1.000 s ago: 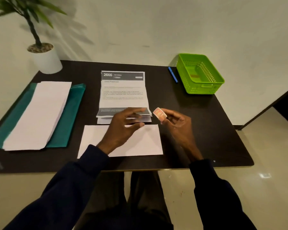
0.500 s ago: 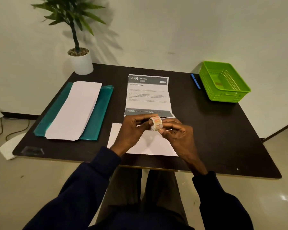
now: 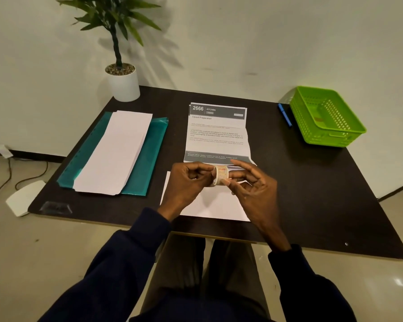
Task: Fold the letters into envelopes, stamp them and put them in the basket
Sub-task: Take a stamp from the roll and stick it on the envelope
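Observation:
A small roll of stamps [image 3: 221, 175] is pinched between my left hand [image 3: 187, 183] and my right hand [image 3: 253, 190], just above a white envelope [image 3: 209, 205] lying near the table's front edge. Behind the hands lies a stack of printed letters [image 3: 216, 133], creased and headed "2666 KITCHEN". A pile of white envelopes [image 3: 116, 152] rests on a teal folder [image 3: 149, 163] at the left. The green plastic basket [image 3: 326, 117] stands at the far right corner, with something flat inside it.
A blue pen [image 3: 285, 115] lies just left of the basket. A potted plant in a white pot [image 3: 123, 83] stands at the table's far left corner. The dark table [image 3: 312, 194] ends close to my body; floor and cables lie to the left.
My left hand left the envelope and joined the right hand on the stamp roll. The camera view swung left and down, so the table objects shifted right in frame.

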